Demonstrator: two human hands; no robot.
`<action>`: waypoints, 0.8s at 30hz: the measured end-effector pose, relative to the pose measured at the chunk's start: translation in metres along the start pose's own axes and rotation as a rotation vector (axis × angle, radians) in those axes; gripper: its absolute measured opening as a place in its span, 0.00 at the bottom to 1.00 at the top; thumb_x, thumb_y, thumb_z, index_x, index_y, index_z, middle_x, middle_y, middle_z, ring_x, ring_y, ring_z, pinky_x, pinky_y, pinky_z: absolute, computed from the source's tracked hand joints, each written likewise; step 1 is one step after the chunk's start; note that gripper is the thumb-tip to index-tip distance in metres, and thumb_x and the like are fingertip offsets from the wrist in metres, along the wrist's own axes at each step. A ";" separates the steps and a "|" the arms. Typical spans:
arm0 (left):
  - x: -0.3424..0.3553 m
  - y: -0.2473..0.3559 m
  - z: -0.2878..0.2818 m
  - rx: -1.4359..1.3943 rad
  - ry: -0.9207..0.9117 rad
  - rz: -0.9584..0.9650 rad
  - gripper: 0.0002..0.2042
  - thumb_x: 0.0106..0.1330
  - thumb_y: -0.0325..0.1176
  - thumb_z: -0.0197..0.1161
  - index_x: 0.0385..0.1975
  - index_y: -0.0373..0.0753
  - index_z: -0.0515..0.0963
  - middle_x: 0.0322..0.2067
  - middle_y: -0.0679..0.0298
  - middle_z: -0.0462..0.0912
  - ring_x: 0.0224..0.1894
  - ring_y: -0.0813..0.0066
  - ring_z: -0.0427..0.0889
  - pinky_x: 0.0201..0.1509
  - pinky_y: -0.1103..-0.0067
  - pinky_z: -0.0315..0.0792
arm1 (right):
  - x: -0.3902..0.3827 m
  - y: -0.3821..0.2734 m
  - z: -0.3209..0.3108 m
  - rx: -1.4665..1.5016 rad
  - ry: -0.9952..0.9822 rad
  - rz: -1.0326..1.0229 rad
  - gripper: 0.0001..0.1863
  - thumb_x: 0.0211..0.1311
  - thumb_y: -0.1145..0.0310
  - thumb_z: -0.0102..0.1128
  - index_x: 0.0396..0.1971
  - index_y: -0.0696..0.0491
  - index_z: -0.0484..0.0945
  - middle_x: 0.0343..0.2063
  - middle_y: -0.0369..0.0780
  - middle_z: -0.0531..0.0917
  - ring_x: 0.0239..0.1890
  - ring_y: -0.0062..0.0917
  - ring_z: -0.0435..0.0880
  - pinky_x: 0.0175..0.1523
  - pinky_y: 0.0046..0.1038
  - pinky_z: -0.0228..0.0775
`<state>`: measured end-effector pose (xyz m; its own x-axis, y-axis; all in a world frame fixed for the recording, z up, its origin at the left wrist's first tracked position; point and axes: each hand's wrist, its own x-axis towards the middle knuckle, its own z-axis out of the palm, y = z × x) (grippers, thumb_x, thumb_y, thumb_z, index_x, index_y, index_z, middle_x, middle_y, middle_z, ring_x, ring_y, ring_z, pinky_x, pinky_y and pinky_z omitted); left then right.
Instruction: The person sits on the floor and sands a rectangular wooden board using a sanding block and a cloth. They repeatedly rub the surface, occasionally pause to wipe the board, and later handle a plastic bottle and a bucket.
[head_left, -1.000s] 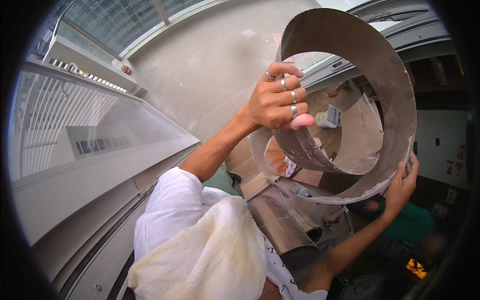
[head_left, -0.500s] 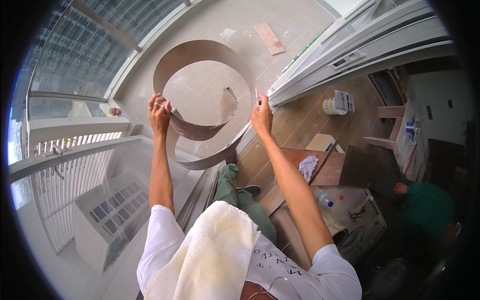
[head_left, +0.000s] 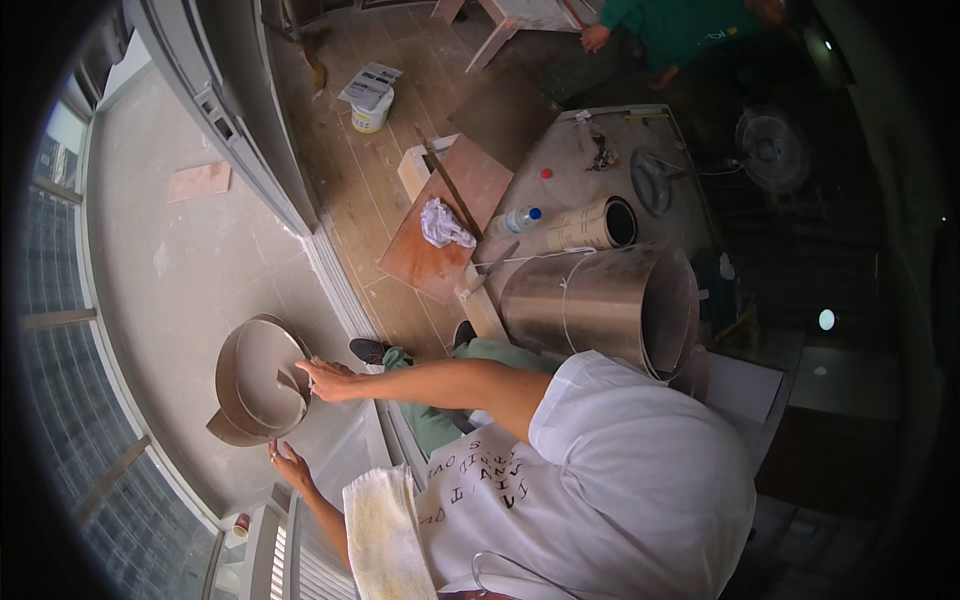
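A loosely coiled brown strip point(head_left: 232, 377) stands on edge in front of me at the left, with its outer end jutting out at the lower left. My right hand point(head_left: 330, 380) reaches across to the coil's right side, fingers closed on the strip near its rim; their tips are partly hard to make out. At the near side of the coil is my left hand point(head_left: 289, 466), wearing a ring. Its fingers are stretched out and apart, with the tips touching or very close to the strip's lower edge.
A sliding door frame point(head_left: 225, 120) and floor track separate the pale floor from wood planks. A reddish board point(head_left: 450, 215) bears a crumpled cloth point(head_left: 443, 224). Nearby are a bottle point(head_left: 520, 219), a large metallic-brown roll point(head_left: 590, 305), a white bucket point(head_left: 371, 112) and a co-worker's green sleeve point(head_left: 690, 30).
The view has swung right, bringing the large roll into sight. The brown strip is coiled tighter, and both my hands are closer together. My left hand's fingers have opened out.
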<state>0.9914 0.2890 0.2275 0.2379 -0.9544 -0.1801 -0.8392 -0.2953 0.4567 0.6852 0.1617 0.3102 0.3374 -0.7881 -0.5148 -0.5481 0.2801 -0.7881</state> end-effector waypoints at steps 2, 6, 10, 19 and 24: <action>-0.012 0.042 0.048 -0.141 -0.073 0.101 0.21 0.77 0.38 0.58 0.61 0.30 0.75 0.60 0.41 0.77 0.64 0.45 0.74 0.69 0.61 0.67 | -0.050 0.017 -0.013 0.021 0.044 0.004 0.36 0.63 0.73 0.59 0.71 0.53 0.58 0.61 0.57 0.73 0.63 0.54 0.75 0.65 0.50 0.69; -0.015 0.162 0.102 -0.249 -0.382 0.421 0.19 0.78 0.36 0.57 0.62 0.32 0.75 0.61 0.43 0.77 0.58 0.46 0.80 0.62 0.62 0.74 | -0.149 0.009 -0.093 0.140 0.116 -0.087 0.38 0.60 0.71 0.63 0.71 0.55 0.62 0.59 0.58 0.77 0.64 0.51 0.76 0.65 0.48 0.70; 0.004 0.267 0.108 -0.204 -0.523 0.717 0.18 0.78 0.34 0.57 0.63 0.32 0.74 0.61 0.44 0.77 0.57 0.47 0.81 0.60 0.63 0.75 | -0.277 -0.009 -0.221 0.177 0.332 -0.359 0.33 0.66 0.69 0.64 0.69 0.55 0.64 0.55 0.52 0.81 0.59 0.42 0.82 0.61 0.43 0.74; -0.072 0.731 0.069 -0.426 -0.627 1.581 0.16 0.81 0.31 0.51 0.61 0.30 0.74 0.62 0.46 0.76 0.64 0.48 0.76 0.66 0.61 0.70 | -0.799 0.200 -0.238 -0.086 1.814 1.033 0.39 0.60 0.44 0.73 0.64 0.53 0.71 0.58 0.52 0.81 0.61 0.49 0.79 0.65 0.45 0.71; -0.266 0.910 0.057 -0.443 -0.735 2.038 0.14 0.77 0.30 0.57 0.58 0.35 0.79 0.56 0.48 0.82 0.59 0.50 0.81 0.64 0.63 0.72 | -0.831 0.300 -0.159 -0.244 1.814 1.640 0.35 0.58 0.51 0.74 0.61 0.51 0.74 0.52 0.52 0.84 0.57 0.48 0.83 0.61 0.47 0.74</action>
<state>0.1367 0.2764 0.6410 -0.8222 0.2583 0.5072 0.5210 0.7004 0.4878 0.1184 0.8136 0.5549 -0.8624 0.3586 0.3574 0.3296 0.9335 -0.1412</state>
